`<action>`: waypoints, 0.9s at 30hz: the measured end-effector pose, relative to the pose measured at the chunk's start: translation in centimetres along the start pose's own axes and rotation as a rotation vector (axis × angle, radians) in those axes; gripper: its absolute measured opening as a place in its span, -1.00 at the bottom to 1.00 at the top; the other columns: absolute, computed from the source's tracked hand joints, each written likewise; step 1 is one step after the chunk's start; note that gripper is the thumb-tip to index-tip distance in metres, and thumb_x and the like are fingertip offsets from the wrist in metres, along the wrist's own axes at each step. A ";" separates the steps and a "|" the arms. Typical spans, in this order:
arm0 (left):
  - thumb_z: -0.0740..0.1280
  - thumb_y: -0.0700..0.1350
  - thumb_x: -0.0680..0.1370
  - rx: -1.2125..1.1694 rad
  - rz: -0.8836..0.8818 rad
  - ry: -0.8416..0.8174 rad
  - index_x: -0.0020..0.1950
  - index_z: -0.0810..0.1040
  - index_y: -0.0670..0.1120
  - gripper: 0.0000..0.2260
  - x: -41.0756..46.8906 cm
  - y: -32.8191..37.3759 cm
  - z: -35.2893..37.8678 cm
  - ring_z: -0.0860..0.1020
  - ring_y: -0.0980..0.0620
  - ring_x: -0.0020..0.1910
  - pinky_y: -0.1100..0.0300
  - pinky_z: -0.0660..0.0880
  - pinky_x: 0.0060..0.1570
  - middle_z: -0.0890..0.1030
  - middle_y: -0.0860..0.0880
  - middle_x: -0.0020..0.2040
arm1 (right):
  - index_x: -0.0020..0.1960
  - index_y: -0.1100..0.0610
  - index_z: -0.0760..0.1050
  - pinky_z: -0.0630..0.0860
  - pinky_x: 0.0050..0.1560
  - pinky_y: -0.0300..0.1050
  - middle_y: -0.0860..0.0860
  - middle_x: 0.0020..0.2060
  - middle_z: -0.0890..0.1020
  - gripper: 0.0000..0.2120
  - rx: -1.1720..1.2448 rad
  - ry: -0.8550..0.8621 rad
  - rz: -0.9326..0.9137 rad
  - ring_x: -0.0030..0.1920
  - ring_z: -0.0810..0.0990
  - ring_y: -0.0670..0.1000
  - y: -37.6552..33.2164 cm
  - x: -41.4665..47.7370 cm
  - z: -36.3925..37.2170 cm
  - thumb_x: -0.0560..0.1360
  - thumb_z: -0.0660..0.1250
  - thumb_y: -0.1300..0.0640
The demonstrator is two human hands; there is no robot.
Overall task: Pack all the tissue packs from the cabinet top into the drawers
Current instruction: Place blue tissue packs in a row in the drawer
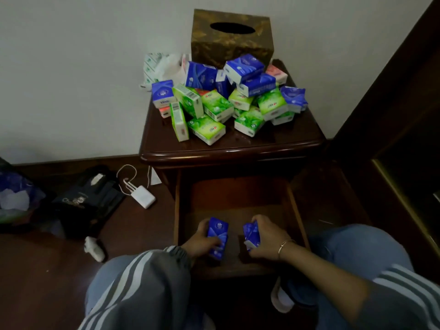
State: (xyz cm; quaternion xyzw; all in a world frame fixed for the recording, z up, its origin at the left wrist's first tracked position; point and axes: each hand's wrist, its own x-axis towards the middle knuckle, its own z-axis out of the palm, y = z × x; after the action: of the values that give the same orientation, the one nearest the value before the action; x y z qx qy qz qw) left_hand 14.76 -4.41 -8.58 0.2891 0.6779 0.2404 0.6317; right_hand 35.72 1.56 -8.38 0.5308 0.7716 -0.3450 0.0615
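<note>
A heap of several green, blue and pink tissue packs [228,101] lies on the dark wooden cabinet top [281,141]. Below it a drawer [238,198] stands pulled out. Inside the drawer, near its front, my left hand [200,241] grips a blue tissue pack [217,236]. Beside it my right hand [266,236] grips another blue tissue pack [251,234]. Both packs are low in the drawer; whether they touch its floor I cannot tell.
A brown tissue box [231,36] stands at the back of the cabinet top against the wall. On the floor to the left lie a white charger with cable [142,196], a dark bag [88,198] and a small white object [94,248]. My knees flank the drawer.
</note>
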 end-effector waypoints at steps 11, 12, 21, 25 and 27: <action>0.39 -0.07 0.46 1.102 0.150 0.136 0.54 -0.17 0.15 -0.13 3.1 -2.5 0.1 0.05 -0.23 0.50 -0.12 0.28 0.36 -0.06 -0.12 0.55 | 0.38 0.07 0.14 0.44 0.10 -0.05 0.06 0.30 0.34 -0.16 -0.190 -0.064 -0.036 0.22 0.42 0.14 1.6 2.6 3.5 0.26 0.45 -0.18; 0.38 -0.08 0.45 1.203 0.233 0.085 0.55 -0.09 0.13 -0.16 3.3 -2.2 0.1 0.00 -0.17 0.52 -0.16 0.24 0.37 -0.03 -0.06 0.56 | 0.37 0.08 0.15 0.44 0.10 -0.04 0.06 0.29 0.34 -0.17 -0.224 -0.064 -0.052 0.21 0.42 0.15 1.3 2.9 3.9 0.26 0.45 -0.18; 0.36 0.08 0.45 1.454 0.183 -0.137 0.48 0.17 0.01 -0.34 4.3 -2.1 -1.4 0.34 -0.11 0.36 -0.07 0.27 0.32 0.33 -0.06 0.41 | 0.53 0.07 -0.16 0.23 0.44 0.03 0.07 0.51 0.05 0.20 0.132 -0.352 0.096 0.48 0.15 0.14 0.8 4.2 3.4 0.20 0.59 -0.08; 0.34 0.02 0.49 1.216 0.330 0.002 0.39 0.34 -0.01 -0.52 3.6 -1.6 -2.8 0.37 -0.05 0.30 0.04 0.35 0.29 0.39 -0.05 0.35 | 0.53 0.09 -0.07 0.32 0.30 -0.06 0.12 0.48 0.21 0.00 0.417 -0.315 0.356 0.42 0.29 0.13 1.0 4.5 1.8 0.33 0.53 0.10; 0.32 -0.09 0.49 1.044 0.466 0.307 0.36 0.40 -0.08 -0.56 3.1 -1.1 -4.0 0.36 -0.10 0.30 0.05 0.35 0.30 0.39 -0.10 0.35 | 0.47 0.13 0.15 0.45 0.08 -0.06 0.14 0.37 0.38 -0.25 0.587 -0.237 0.515 0.25 0.44 0.11 1.1 4.7 2.0 0.40 0.46 0.19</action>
State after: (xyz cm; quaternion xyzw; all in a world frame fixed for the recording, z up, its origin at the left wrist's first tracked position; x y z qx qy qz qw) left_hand 10.58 -2.88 -11.27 0.6647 0.7089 0.0464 0.2313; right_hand 34.10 4.23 -12.62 0.6581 0.4697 -0.5829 0.0803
